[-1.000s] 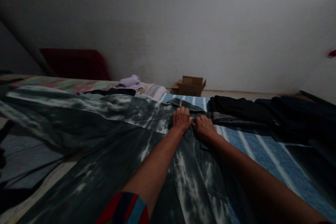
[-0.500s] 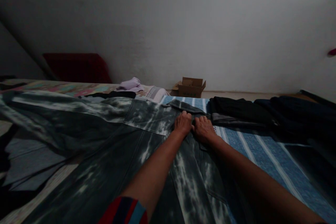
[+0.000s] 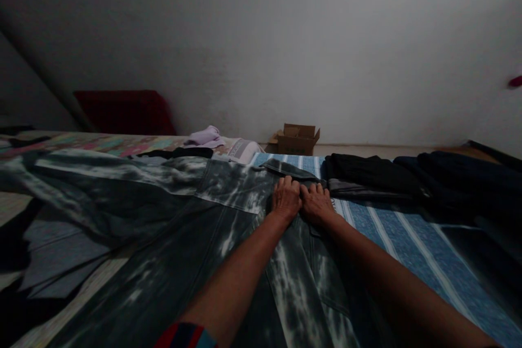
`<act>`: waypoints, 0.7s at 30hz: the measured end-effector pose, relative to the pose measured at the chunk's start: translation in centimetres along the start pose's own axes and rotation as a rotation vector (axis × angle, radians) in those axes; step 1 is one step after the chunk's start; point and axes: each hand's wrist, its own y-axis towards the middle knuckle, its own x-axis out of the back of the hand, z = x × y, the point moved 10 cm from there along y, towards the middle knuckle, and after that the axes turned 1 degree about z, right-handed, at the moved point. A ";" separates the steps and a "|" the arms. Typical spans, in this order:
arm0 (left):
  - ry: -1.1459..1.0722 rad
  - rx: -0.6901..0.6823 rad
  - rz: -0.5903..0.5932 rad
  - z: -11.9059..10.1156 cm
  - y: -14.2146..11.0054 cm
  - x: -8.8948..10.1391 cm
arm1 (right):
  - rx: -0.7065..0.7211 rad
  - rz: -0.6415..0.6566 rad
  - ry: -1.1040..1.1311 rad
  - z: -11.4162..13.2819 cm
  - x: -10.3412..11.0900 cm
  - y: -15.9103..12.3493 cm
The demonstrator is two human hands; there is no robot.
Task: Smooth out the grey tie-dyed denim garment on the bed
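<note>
A dark grey jacket with whitish tie-dye streaks lies spread across the bed, one sleeve stretching off to the left. Near its collar, my left hand has its fingers curled down into the cloth. Right beside it, almost touching, my right hand is bent over the same part of the jacket. Both hands look closed on the fabric; the fingertips are hidden beneath the knuckles.
Folded black clothes and dark navy clothes lie at the right on a blue striped sheet. Behind are an open cardboard box, a lilac cloth and a dark red object against the wall. Grey clothing lies at left.
Both hands stay closed at the collar, with only a slight shift of the left hand. The view has tilted a little, so things at the left sit slightly lower and further right.
</note>
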 end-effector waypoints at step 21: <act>-0.012 0.142 0.217 0.6 -4.8 -1.6 | 0.001 0.011 0.013 0.2 -0.3 0.1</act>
